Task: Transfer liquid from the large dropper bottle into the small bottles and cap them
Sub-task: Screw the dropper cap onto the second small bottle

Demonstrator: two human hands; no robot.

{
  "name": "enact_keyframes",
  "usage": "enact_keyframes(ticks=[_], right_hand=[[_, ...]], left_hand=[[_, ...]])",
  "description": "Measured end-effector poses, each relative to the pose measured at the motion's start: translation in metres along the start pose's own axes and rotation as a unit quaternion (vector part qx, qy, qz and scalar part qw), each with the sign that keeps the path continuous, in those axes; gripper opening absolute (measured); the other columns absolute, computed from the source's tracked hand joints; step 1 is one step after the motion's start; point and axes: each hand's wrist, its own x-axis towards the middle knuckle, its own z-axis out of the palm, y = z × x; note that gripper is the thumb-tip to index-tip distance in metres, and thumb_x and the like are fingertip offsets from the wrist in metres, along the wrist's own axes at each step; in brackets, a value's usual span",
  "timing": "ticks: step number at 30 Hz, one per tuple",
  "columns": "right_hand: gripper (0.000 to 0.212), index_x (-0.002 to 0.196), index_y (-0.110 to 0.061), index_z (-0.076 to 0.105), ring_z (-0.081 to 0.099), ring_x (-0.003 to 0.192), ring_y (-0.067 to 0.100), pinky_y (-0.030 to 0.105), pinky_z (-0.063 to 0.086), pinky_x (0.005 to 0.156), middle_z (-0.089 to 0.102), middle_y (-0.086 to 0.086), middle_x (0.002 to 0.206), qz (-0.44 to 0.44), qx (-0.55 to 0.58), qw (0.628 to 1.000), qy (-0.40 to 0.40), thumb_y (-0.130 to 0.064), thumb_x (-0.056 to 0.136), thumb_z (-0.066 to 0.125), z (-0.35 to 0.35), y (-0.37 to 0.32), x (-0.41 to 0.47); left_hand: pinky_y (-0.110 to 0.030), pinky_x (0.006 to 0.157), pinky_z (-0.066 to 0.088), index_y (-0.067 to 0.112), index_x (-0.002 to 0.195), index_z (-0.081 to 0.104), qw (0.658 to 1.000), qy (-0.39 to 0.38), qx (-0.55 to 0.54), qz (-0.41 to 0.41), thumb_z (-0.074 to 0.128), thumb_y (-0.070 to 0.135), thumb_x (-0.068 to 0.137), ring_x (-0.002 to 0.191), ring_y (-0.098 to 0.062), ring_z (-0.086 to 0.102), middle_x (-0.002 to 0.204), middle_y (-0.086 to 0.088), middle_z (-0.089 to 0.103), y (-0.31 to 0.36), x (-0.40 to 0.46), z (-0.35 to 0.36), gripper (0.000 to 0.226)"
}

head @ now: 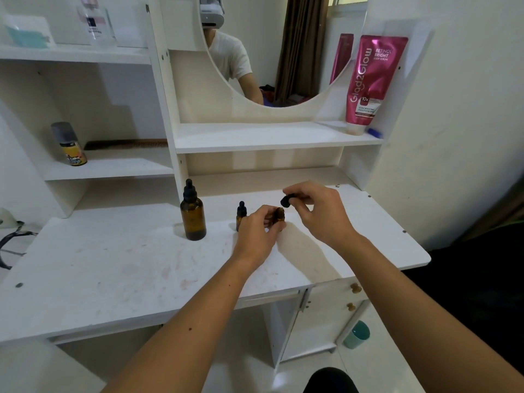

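The large amber dropper bottle stands capped and upright on the white vanity top. A small amber bottle with its black dropper cap on stands just left of my left hand. My left hand grips a second small amber bottle, whose neck is uncapped. Just above and right of that neck, my right hand pinches a black dropper cap in its fingertips. The cap is apart from the bottle.
A shelf unit with a round mirror rises behind the top. A pink tube leans on the upper right shelf, a spray can stands on the left shelf. A teal cup sits on the floor beside the drawers.
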Motion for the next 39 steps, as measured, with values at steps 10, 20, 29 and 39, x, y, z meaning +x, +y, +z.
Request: enact_keyframes(ticks=[10, 20, 29, 39], right_hand=[[0.028, 0.114, -0.017, 0.078, 0.073, 0.092, 0.007, 0.023, 0.059, 0.091, 0.078, -0.006, 0.104, 0.027, 0.005, 0.998, -0.050, 0.001, 0.095, 0.069, 0.015, 0.005, 0.001], [0.028, 0.121, -0.018, 0.076, 0.071, 0.092, -0.003, 0.006, 0.051, 0.087, 0.077, -0.009, 0.108, 0.090, 0.057, 0.993, -0.043, -0.009, 0.095, 0.073, 0.016, 0.009, -0.004], [0.024, 0.119, -0.018, 0.077, 0.072, 0.091, 0.002, 0.006, 0.051, 0.083, 0.077, -0.008, 0.108, 0.118, 0.069, 0.990, -0.039, -0.014, 0.095, 0.074, 0.022, 0.014, -0.007], [0.022, 0.115, -0.017, 0.078, 0.072, 0.088, 0.001, 0.015, 0.057, 0.085, 0.078, -0.009, 0.103, 0.129, 0.092, 0.987, -0.027, -0.014, 0.093, 0.076, 0.026, 0.015, -0.007]], left_hand=[[-0.020, 0.095, 0.052, 0.015, 0.118, 0.068, 1.000, 0.001, 0.015, -0.001, 0.073, 0.020, 0.095, 0.100, -0.003, 0.069, 0.103, 0.011, 0.074, -0.002, 0.002, 0.002, 0.024], [-0.022, 0.093, 0.056, 0.018, 0.117, 0.069, 1.000, 0.007, 0.015, 0.008, 0.076, 0.019, 0.093, 0.097, 0.002, 0.068, 0.100, 0.014, 0.074, -0.002, 0.002, 0.002, 0.024], [-0.026, 0.094, 0.057, 0.016, 0.117, 0.069, 1.000, 0.006, 0.013, 0.007, 0.076, 0.017, 0.093, 0.098, -0.002, 0.070, 0.101, 0.012, 0.075, -0.003, 0.002, 0.002, 0.025], [-0.024, 0.093, 0.057, 0.016, 0.119, 0.069, 1.000, 0.008, 0.022, 0.004, 0.074, 0.016, 0.094, 0.099, -0.003, 0.070, 0.102, 0.010, 0.075, -0.003, 0.003, 0.002, 0.025]])
